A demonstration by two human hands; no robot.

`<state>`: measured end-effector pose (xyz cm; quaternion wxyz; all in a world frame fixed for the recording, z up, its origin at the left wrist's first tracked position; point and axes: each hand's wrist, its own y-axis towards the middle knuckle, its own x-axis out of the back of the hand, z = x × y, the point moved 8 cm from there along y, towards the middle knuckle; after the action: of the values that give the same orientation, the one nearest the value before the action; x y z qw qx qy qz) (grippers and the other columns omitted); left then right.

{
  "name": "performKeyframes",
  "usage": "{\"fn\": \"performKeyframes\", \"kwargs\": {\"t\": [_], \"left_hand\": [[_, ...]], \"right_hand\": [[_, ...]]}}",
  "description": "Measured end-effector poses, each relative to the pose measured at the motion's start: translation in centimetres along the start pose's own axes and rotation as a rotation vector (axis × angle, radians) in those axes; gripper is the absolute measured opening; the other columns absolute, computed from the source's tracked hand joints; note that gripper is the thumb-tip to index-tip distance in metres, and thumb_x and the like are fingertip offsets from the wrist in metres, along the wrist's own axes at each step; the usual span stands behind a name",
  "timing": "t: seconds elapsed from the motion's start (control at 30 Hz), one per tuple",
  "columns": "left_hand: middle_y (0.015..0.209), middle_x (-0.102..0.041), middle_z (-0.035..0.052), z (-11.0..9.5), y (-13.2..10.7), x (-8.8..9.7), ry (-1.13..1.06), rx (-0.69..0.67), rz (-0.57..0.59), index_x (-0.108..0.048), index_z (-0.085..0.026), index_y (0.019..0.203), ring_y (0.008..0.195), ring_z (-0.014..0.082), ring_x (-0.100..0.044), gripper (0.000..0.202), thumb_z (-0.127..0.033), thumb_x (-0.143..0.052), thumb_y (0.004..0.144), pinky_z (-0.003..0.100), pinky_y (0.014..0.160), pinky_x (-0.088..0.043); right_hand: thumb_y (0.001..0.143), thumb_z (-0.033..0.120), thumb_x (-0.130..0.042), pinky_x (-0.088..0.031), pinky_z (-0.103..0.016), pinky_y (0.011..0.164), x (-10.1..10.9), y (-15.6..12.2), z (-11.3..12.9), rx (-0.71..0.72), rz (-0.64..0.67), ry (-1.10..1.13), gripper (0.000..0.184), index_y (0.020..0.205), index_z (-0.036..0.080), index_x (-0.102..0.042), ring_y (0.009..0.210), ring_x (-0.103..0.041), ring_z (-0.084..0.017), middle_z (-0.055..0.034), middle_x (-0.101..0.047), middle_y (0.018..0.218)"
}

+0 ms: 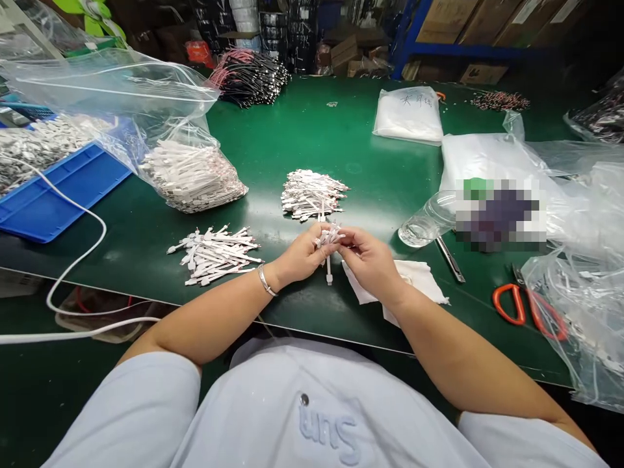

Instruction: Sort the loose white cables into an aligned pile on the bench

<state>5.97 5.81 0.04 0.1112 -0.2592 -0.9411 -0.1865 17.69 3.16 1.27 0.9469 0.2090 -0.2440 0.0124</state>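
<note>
My left hand (302, 255) is closed round a small bunch of short white cables (330, 236), their ends fanning out above the thumb. At the bunch's right side, my right hand (369, 261) pinches at the cables, its fingertips partly hidden. Below the fingers a single white cable (329, 270) points down with its plug end toward me. Just beyond the hands lies a pile of the same cables (312, 193). A looser cable pile (217, 255) rests to the left of my left wrist. Under my right wrist is a white cloth (424, 276).
Left are a clear bag of white cables (195, 172) and a blue tray (73, 195). To the right lie a tipped clear cup (426, 221), a metal tool (449, 259), red-handled scissors (509, 304) and plastic bags (580, 312). Black and red wires (251, 77) sit at the back.
</note>
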Motion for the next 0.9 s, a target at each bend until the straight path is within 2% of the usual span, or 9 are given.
{"fn": "performKeyframes", "kwargs": {"t": [0.1,0.2,0.3,0.4,0.5,0.6,0.77,0.9], "left_hand": [[0.097,-0.065,0.0065,-0.2,0.2,-0.2,-0.03,0.014,0.05,-0.059,-0.015,0.102,0.092,0.0175,-0.059,0.03,-0.042,-0.055,0.089,0.03,0.086,-0.046],[0.091,-0.067,0.0065,-0.5,0.1,-0.3,-0.072,0.057,0.074,-0.061,-0.014,0.094,0.087,0.0176,-0.062,0.03,-0.043,-0.056,0.088,0.03,0.083,-0.048],[0.09,-0.068,0.0065,-1.1,-0.3,0.4,-0.098,0.067,-0.021,-0.06,-0.014,0.098,0.085,0.0165,-0.064,0.03,-0.043,-0.053,0.091,0.028,0.079,-0.049],[0.093,-0.067,0.0059,-1.9,-0.6,0.8,-0.037,-0.009,-0.101,-0.059,-0.016,0.098,0.086,0.0149,-0.062,0.027,-0.041,-0.052,0.092,0.027,0.08,-0.048],[0.086,-0.065,0.0033,-1.9,-0.6,0.1,0.021,-0.049,-0.047,-0.059,-0.016,0.092,0.079,0.0133,-0.058,0.027,-0.042,-0.052,0.092,0.027,0.077,-0.047],[0.082,-0.063,0.0024,-1.1,-0.3,-0.2,0.031,-0.002,-0.02,-0.058,-0.016,0.089,0.077,0.0137,-0.057,0.029,-0.044,-0.05,0.092,0.027,0.076,-0.046],[0.093,-0.067,0.0058,-1.1,-0.5,0.5,-0.041,0.071,-0.076,-0.056,-0.017,0.094,0.093,0.0177,-0.065,0.028,-0.044,-0.05,0.093,0.03,0.085,-0.047],[0.096,-0.068,0.0069,-1.2,-0.6,0.4,-0.074,0.061,-0.073,-0.055,-0.017,0.095,0.098,0.0188,-0.067,0.026,-0.044,-0.053,0.091,0.03,0.085,-0.048]], "right_hand": [[0.087,0.014,-0.049,-0.052,-0.037,0.08,0.4,-0.5,1.7,0.16,0.017,-0.186,0.026,0.104,0.024,-0.066,0.087,-0.066,-0.021,-0.0051,-0.072,0.096],[0.089,0.014,-0.046,-0.051,-0.037,0.077,0.9,-0.8,3.2,0.266,-0.02,-0.27,0.027,0.104,0.023,-0.066,0.084,-0.064,-0.021,-0.0064,-0.07,0.089],[0.089,0.015,-0.049,-0.051,-0.032,0.068,1.4,-0.8,3.0,0.175,-0.061,-0.224,0.026,0.109,0.02,-0.063,0.076,-0.062,-0.018,-0.0054,-0.067,0.085],[0.084,0.016,-0.052,-0.05,-0.029,0.063,1.5,-0.8,1.9,0.021,-0.061,-0.138,0.026,0.108,0.02,-0.061,0.073,-0.061,-0.016,-0.0044,-0.066,0.087],[0.079,0.016,-0.054,-0.051,-0.031,0.067,0.8,-0.8,0.9,-0.053,0.008,-0.107,0.03,0.108,0.019,-0.06,0.078,-0.062,-0.017,-0.0053,-0.067,0.092],[0.077,0.015,-0.055,-0.051,-0.032,0.07,0.3,-0.9,0.3,-0.09,0.08,-0.1,0.036,0.113,0.02,-0.059,0.082,-0.062,-0.018,-0.006,-0.066,0.095],[0.076,0.022,-0.062,-0.052,-0.033,0.069,0.5,-1.0,-0.4,-0.161,0.082,-0.095,0.051,0.126,0.022,-0.054,0.101,-0.06,-0.023,-0.0101,-0.063,0.11],[0.073,0.029,-0.069,-0.054,-0.04,0.08,0.3,-1.1,-0.9,-0.212,0.111,-0.053,0.067,0.136,0.024,-0.047,0.116,-0.055,-0.027,-0.0115,-0.059,0.122]]}}
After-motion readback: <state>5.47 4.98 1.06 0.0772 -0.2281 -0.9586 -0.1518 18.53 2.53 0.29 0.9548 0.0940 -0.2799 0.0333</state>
